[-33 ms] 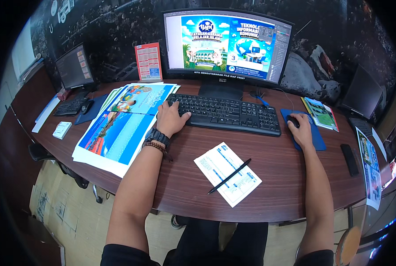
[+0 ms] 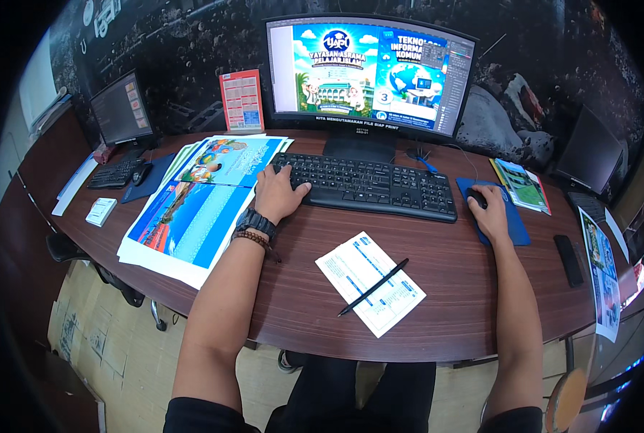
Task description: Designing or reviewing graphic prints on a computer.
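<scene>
My left hand (image 2: 278, 193) lies on the left end of a black keyboard (image 2: 379, 186), fingers spread over the keys; a black watch and a bead bracelet are on its wrist. My right hand (image 2: 489, 211) covers a black mouse (image 2: 475, 197) on a blue mouse pad (image 2: 517, 229). Behind the keyboard a wide curved monitor (image 2: 369, 72) shows colourful poster layouts. Between my forearms a white printed sheet (image 2: 358, 267) lies on the brown wooden desk (image 2: 452, 289) with a black pen (image 2: 374, 286) across it.
Large colour prints (image 2: 192, 209) are stacked left of the keyboard. Further left stand a small monitor (image 2: 122, 110), a second keyboard (image 2: 116, 173) and a white box (image 2: 101, 211). A red card (image 2: 242, 101) leans at the back. A booklet (image 2: 522, 184) and a black phone (image 2: 569, 260) lie right.
</scene>
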### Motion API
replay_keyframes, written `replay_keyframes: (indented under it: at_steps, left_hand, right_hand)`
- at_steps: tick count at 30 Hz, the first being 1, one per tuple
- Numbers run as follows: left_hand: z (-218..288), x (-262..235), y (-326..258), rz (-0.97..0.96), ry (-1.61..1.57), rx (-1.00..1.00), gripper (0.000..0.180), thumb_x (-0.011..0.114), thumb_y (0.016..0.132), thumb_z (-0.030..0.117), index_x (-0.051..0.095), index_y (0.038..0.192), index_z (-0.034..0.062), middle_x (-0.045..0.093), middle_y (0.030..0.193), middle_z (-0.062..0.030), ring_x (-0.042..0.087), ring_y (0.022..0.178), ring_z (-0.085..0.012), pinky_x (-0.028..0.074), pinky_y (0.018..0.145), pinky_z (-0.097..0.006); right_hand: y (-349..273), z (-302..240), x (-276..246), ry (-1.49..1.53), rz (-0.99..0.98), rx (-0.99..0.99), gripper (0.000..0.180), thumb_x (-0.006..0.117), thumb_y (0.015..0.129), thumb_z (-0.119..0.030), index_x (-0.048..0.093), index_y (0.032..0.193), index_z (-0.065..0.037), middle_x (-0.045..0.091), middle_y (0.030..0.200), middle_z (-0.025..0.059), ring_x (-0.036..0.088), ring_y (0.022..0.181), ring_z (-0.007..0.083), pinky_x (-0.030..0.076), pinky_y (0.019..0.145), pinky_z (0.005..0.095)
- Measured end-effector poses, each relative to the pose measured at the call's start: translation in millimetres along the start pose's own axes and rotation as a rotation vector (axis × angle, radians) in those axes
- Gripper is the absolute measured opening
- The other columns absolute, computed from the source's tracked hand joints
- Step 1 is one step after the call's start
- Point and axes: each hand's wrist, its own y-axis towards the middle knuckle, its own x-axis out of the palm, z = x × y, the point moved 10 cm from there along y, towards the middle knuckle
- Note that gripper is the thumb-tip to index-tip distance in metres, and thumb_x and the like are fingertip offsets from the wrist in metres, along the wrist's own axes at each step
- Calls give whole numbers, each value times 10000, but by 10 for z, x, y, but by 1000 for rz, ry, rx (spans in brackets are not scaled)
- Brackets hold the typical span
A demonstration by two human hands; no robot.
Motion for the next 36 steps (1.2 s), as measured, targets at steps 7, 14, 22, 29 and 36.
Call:
replay_keyframes:
  at_steps: [7,14,22,29,36]
  left_hand:
    - [-6,24,8,-6,-2,4,683,713,826,476,588,1315,15,499,1304,-287,463,1209,-430,421,1025,-477]
    - [-19,36,11,7,13,17,679,706,831,483,591,1314,19,516,1285,-279,469,1203,-429,419,1025,-472]
    - [-8,29,8,17,36,23,671,705,832,491,602,1304,25,532,1263,-274,478,1193,-426,420,1023,-473]
    - [-29,36,16,13,20,25,676,709,830,500,603,1303,30,529,1270,-269,470,1201,-426,419,1024,-482]
    - [-4,2,-39,-66,-22,-10,840,706,801,613,526,1386,38,411,1409,-285,327,1349,-443,300,1112,-534]
  right_hand:
    - [-2,20,11,-16,-7,19,355,667,854,-235,667,1160,-54,572,1176,165,572,1118,355,453,968,408]
    - [7,42,22,-9,-9,7,361,669,853,-239,663,1163,-55,567,1183,174,571,1123,361,454,971,411]
    - [9,50,28,-18,-17,24,361,671,850,-234,662,1165,-57,565,1199,171,567,1133,359,453,975,412]
    - [3,65,8,-38,2,54,360,669,852,-241,664,1164,-62,565,1214,171,566,1145,358,452,980,416]
    - [-1,68,-3,-48,6,65,356,665,857,-247,669,1170,-77,566,1220,178,568,1146,361,456,980,418]
